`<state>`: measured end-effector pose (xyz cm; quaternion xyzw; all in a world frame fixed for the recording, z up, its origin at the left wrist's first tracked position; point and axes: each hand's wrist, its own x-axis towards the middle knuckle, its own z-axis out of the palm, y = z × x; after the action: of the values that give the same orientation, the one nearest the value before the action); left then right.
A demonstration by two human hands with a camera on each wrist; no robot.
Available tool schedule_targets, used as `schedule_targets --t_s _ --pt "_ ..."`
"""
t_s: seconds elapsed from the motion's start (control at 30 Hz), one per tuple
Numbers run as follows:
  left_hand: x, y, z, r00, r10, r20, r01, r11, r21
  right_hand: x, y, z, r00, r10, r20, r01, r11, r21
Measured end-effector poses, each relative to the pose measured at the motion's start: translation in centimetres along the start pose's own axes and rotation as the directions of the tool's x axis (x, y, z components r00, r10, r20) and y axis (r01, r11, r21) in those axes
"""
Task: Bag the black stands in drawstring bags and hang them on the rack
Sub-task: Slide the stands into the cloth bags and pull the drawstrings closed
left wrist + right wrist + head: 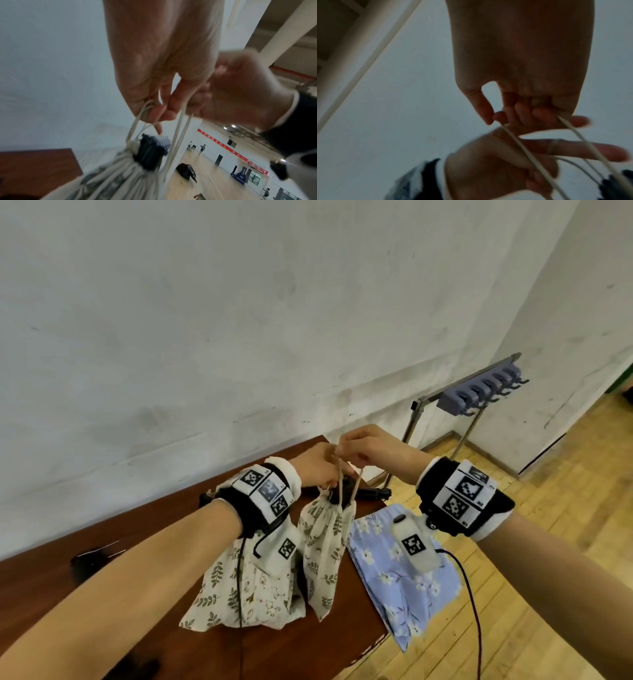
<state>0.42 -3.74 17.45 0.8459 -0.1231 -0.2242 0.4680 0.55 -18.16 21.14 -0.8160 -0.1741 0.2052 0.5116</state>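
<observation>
A leaf-print drawstring bag [325,542] hangs by its cords [356,484] above the brown table [120,529]. The top of a black stand [150,151] sticks out of its gathered mouth. My left hand [325,470] pinches the cords on one side, close above the bag's mouth [135,146]. My right hand [342,450] pinches the other cords [530,155] a little higher, touching the left hand. A second black stand [373,493] lies on the table behind the bag.
A flat leaf-and-cat print bag [246,587] lies on the table under my left wrist. Blue floral bags [400,573] lie at the table's right edge. The metal rack [479,395] with several hooks stands on the wooden floor at the right, by the wall.
</observation>
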Motion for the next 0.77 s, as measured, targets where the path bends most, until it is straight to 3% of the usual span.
schedule_targets --t_s 0.13,0.27,0.33,0.47,0.53,0.67,0.77 --pt "-0.2 1.9 -1.0 0.998 -0.018 0.066 0.019 1.0 -0.014 0.7 0.6 -0.4 0.999 -0.026 -0.042 0.027 1.0 0.013" --pt "0.8 1.8 -2.2 0.988 -0.112 -0.11 0.101 0.99 -0.103 0.7 1.5 0.1 0.991 -0.001 -0.136 0.017 0.993 0.119" --pt "0.7 1.7 -2.9 0.981 -0.151 -0.125 0.119 0.965 -0.233 0.1 4.6 0.6 0.99 0.04 -0.133 -0.014 0.981 0.191" --pt "0.1 2.2 -3.0 0.989 -0.139 -0.045 0.117 0.938 -0.326 -0.8 12.1 5.5 0.984 0.134 0.118 -0.156 0.969 0.194" --pt "0.0 2.4 -2.7 0.99 -0.142 -0.021 0.122 0.907 -0.403 -0.6 14.4 8.4 0.976 0.196 0.089 -0.21 0.958 0.193" --pt "0.3 2.5 -3.6 0.991 -0.134 -0.013 0.106 0.833 -0.543 0.2 16.0 10.7 0.935 0.35 -0.052 -0.307 0.876 0.373" --pt "1.0 1.2 -5.8 0.983 -0.152 -0.105 0.083 0.871 -0.484 0.3 16.1 10.6 0.894 0.447 0.041 -0.421 0.804 0.419"
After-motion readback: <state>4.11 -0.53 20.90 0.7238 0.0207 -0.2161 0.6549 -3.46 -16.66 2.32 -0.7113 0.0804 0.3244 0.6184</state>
